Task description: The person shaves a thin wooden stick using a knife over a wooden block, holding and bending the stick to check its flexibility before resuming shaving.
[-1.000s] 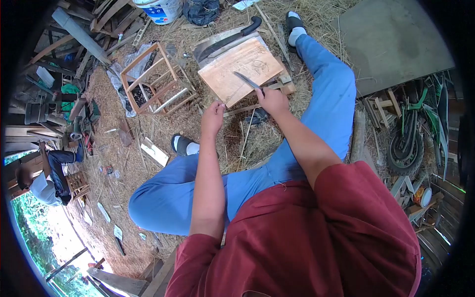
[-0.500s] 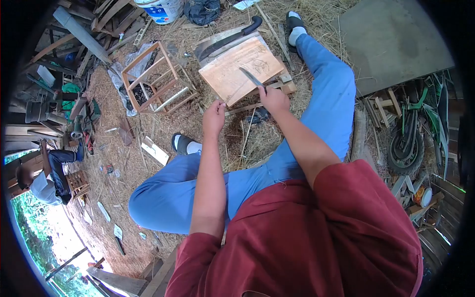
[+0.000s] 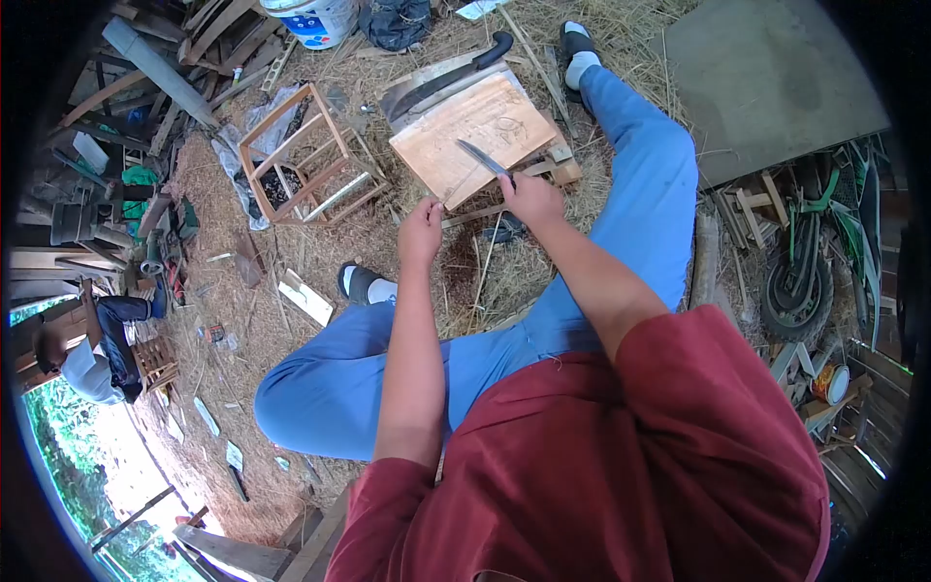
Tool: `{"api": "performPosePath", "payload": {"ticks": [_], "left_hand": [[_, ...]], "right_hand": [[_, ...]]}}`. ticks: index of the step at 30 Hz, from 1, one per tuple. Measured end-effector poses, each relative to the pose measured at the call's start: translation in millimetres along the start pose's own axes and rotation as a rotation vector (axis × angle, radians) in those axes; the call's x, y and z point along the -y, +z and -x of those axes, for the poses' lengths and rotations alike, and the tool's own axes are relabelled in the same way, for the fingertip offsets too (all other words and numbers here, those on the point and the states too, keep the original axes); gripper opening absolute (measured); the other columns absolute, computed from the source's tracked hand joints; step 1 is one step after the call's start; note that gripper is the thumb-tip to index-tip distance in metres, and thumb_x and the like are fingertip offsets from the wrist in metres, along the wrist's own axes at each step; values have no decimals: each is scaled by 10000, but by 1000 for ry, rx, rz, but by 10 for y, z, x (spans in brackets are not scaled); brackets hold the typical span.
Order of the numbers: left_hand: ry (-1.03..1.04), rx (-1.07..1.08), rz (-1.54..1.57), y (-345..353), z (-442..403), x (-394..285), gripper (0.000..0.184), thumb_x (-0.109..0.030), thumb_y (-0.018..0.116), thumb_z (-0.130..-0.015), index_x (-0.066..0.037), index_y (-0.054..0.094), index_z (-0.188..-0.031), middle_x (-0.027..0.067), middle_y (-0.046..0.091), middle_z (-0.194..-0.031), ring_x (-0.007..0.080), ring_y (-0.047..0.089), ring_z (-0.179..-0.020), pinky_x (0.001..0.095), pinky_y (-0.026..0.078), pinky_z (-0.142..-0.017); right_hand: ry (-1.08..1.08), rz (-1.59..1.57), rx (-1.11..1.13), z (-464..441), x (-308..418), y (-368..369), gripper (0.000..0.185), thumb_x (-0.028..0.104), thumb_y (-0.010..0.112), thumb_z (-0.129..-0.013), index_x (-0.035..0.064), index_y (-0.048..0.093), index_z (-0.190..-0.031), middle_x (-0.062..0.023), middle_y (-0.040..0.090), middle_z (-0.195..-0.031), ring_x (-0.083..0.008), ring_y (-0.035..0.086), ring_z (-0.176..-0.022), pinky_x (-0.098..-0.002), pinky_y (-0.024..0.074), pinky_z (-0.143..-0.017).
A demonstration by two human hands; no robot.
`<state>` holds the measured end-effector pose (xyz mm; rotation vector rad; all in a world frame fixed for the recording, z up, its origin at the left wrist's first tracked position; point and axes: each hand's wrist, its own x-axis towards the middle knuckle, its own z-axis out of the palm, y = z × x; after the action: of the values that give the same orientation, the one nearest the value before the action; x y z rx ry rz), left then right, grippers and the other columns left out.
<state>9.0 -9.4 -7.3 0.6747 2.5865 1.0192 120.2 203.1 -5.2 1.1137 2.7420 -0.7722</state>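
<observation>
My right hand (image 3: 533, 199) is closed round the handle of a knife (image 3: 483, 157), whose blade lies over a light wooden board (image 3: 464, 131). At the board's near left corner is my left hand (image 3: 421, 231), its fingers pinched together; a thin strip seems to run from them across the board, too small to make out. Behind the board a machete (image 3: 441, 85) with a black handle rests on a greyish plank. The board sits on wooden blocks (image 3: 564, 172) low above the straw-covered ground.
A small wooden frame (image 3: 281, 155) stands to the left of the board. Farther back are a white bucket (image 3: 318, 21) and a black bag (image 3: 396, 23). A grey sheet (image 3: 766, 82) lies at the right, near a wheel (image 3: 797, 291). Another person (image 3: 92, 359) sits far left.
The knife and my right hand moved slightly right, then back left toward my left hand. My left hand has stayed nearly in place by the board's corner.
</observation>
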Motion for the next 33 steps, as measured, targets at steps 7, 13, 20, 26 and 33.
{"api": "performPosePath", "payload": {"ticks": [7,13,20,26,33], "left_hand": [[-24,-2,-27,30,6,-9,229,-291,610,-1020,-85,689,-1082,174,715,-883,323,705,-805,411,530,-727],[-5,-21,-24,25,24,-42,231,-288,612,-1022,-77,685,-1080,177,715,-868,323,697,-771,403,529,-715],[-22,18,29,23,21,1,220,-273,617,-1021,-71,684,-1076,169,710,-856,292,694,-760,387,530,-715],[-38,50,-17,-33,21,-69,213,-270,620,-1019,-75,682,-1078,175,707,-873,284,696,-784,383,529,-724],[0,15,4,20,12,-22,212,-275,614,-1022,-82,677,-1082,171,712,-886,304,694,-787,389,530,-735]], "right_hand": [[29,-16,17,-26,-54,-70,506,542,452,-1026,119,727,-980,-168,755,-957,-395,731,-915,-537,575,-815],[5,-19,0,-37,-57,-70,545,563,424,-1032,120,738,-985,-176,755,-959,-398,731,-907,-541,574,-818],[-68,-4,10,-30,-37,-38,570,586,434,-1021,107,738,-964,-181,753,-921,-390,737,-896,-522,590,-811],[-168,90,57,-39,-92,38,543,565,451,-1024,104,732,-961,-184,748,-901,-380,736,-864,-533,581,-783],[-194,110,42,-13,-98,-35,528,557,455,-1025,107,725,-968,-173,753,-907,-389,736,-861,-530,581,-785]]}}
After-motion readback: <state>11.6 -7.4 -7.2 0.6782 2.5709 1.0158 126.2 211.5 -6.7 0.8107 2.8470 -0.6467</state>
